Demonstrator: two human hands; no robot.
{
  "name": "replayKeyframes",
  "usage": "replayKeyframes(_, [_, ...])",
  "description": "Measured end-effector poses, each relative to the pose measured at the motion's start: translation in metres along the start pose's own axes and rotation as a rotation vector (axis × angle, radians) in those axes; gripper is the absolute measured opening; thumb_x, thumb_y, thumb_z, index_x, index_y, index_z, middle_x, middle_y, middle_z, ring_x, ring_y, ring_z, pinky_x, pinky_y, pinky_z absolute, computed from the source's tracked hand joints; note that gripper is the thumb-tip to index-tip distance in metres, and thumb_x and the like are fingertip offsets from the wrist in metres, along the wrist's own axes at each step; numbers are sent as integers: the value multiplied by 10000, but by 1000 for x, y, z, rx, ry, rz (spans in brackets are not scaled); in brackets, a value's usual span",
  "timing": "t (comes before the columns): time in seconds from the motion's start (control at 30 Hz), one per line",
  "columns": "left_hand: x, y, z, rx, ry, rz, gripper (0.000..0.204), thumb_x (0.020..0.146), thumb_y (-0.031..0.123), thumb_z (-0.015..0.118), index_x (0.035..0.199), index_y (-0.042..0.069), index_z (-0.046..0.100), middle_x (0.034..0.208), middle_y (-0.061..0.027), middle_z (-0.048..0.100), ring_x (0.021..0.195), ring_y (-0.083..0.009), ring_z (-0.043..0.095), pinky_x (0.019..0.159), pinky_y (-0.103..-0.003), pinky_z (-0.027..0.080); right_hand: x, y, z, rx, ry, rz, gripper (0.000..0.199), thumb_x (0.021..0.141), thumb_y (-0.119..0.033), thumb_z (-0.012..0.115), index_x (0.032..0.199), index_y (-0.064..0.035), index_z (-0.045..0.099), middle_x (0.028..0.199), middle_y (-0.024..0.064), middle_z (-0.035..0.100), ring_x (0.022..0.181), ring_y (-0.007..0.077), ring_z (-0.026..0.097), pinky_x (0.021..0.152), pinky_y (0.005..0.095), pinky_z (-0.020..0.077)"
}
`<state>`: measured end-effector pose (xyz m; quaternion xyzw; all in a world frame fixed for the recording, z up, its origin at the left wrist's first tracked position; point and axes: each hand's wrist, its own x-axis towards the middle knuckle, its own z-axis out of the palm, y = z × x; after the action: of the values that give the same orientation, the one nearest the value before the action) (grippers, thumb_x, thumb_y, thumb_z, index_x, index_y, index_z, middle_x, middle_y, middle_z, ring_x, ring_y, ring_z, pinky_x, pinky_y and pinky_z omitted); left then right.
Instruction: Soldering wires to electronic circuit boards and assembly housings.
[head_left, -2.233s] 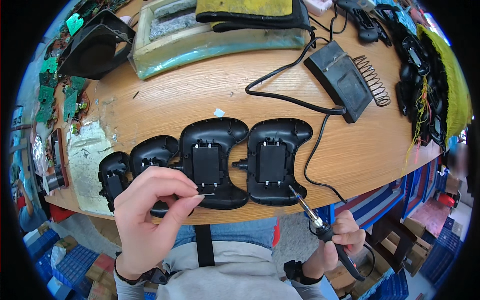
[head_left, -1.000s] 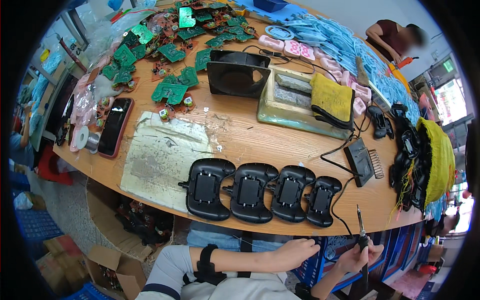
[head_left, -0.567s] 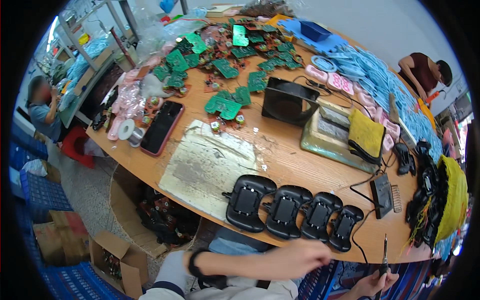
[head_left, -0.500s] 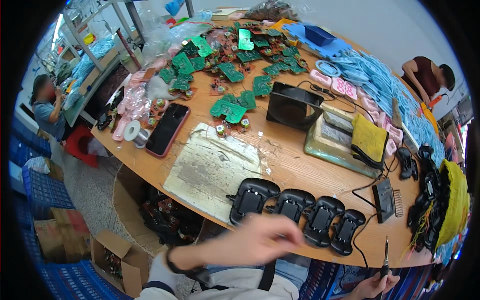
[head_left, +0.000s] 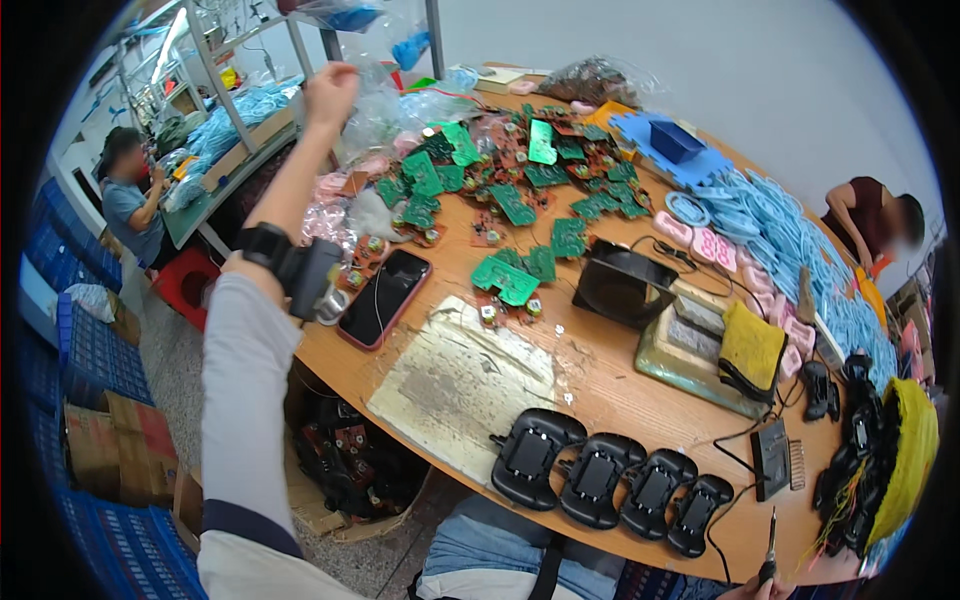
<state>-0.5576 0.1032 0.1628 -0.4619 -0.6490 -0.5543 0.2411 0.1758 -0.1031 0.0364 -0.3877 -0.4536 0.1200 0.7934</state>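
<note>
Left hand [head_left: 332, 88]: raised, fingers pinching clear plastic bag [head_left: 375, 110] | right hand: barely visible, holds soldering iron [head_left: 769, 545]

Crinkled clear plastic bag [head_left: 375, 105], raised, upright

The person's left arm wears a pale grey long sleeve [head_left: 245, 370] with a dark navy band low on it, just above a lighter patch of the top. At the wrist, above the sleeve's cuff, sits a black watch-like band [head_left: 262, 243] with a bulky dark grey block fixed to it. The left hand [head_left: 330, 88] is bare. Below the sleeve, blue jeans [head_left: 490, 545] cover the lap, crossed by a dark strap.
</note>
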Motion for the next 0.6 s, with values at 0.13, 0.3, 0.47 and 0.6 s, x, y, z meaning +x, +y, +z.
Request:
replayKeyframes(0.13, [-84,-22,38,525,-279,123,273,675,138,619,924,27,609,941,-179,563,940,-334,524,813,-399,434,-4,5,-12,5,9,-9,121,691,-54,553,739,-3,455,653,112,449,574,194,452,556,289,411])
replayKeyframes(0.3, [-214,109,45,65,-808,346,481,661,336,702,1000,23,564,1033,-213,508,1009,-361,477,850,-427,402,-7,-2,-2,-70,-40,69,108,694,-42,543,747,-16,453,664,111,455,578,185,443,565,275,401])
replayKeyframes(0.47, [-285,150,44,224,-985,217,555,726,376,653,1148,68,467,1233,-257,391,1157,-455,338,934,-534,311,-14,4,13,-60,-13,67,111,695,-28,548,751,-11,454,692,115,478,627,193,472,619,297,436])
replayKeyframes(0.6, [-266,122,38,-135,-1043,-173,490,763,340,618,1136,56,477,1214,-227,442,1102,-395,436,912,-459,371,-18,-8,20,-88,-127,63,120,697,-28,557,754,1,455,712,126,499,640,203,490,637,314,454])
